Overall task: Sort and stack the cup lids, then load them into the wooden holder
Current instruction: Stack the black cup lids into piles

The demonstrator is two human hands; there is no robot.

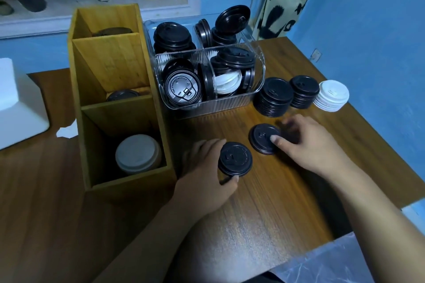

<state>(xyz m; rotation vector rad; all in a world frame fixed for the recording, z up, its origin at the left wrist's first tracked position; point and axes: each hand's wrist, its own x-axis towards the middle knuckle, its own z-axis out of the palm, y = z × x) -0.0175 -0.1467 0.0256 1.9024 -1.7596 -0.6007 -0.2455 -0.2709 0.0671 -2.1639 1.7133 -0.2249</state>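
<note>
Head view: left hand [207, 174] pinches a black lid [235, 159], dome up, above the wooden table [287, 202]. Right hand [308, 142] fingertip presses another lid [264, 138], apparently flat. Blue walls.

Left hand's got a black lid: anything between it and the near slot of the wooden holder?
Nothing visible. The left hand holds the black lid right beside the wooden holder; its near slot already holds a white lid stack.
</note>
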